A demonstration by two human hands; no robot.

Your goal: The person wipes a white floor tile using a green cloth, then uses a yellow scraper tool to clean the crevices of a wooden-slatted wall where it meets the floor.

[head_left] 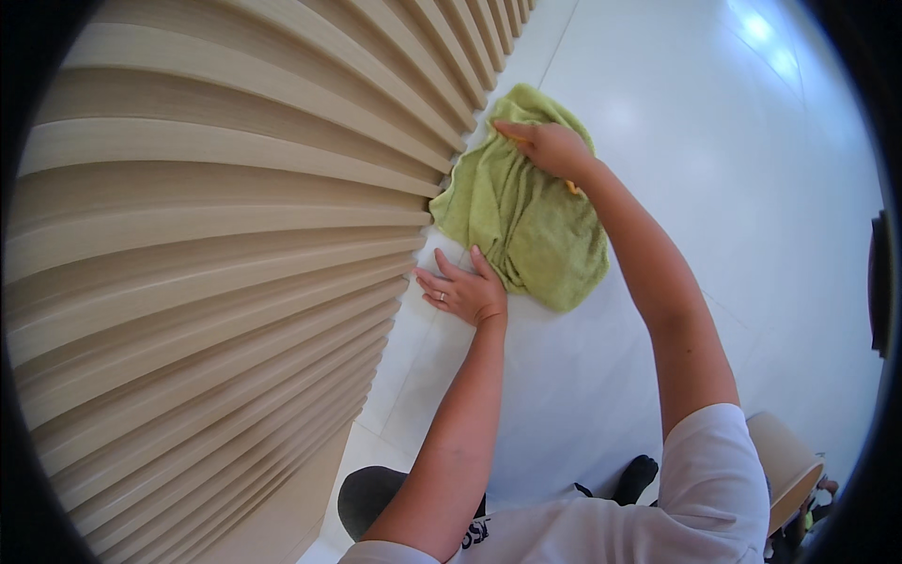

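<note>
A crumpled yellow-green cloth (550, 249) lies on the white tiled floor against the foot of a slatted wall. My right hand (554, 150) is on the cloth's far part, its fingers closed on the fabric and pointing toward the wall. Small bits of orange show beside that hand; what they belong to is hidden. Nearer to me, my left hand (465, 287) rests on the floor with its fingers spread, a ring on one of them. Its fingertips are close to the cloth's near left edge and to the base of the slats.
Beige vertical slats (216, 221) fill the left side, their lower ends along the floor (705, 188). At the lower right stands a beige rounded container (785, 461) with several small things beside it. A dark object (881, 282) is at the right rim.
</note>
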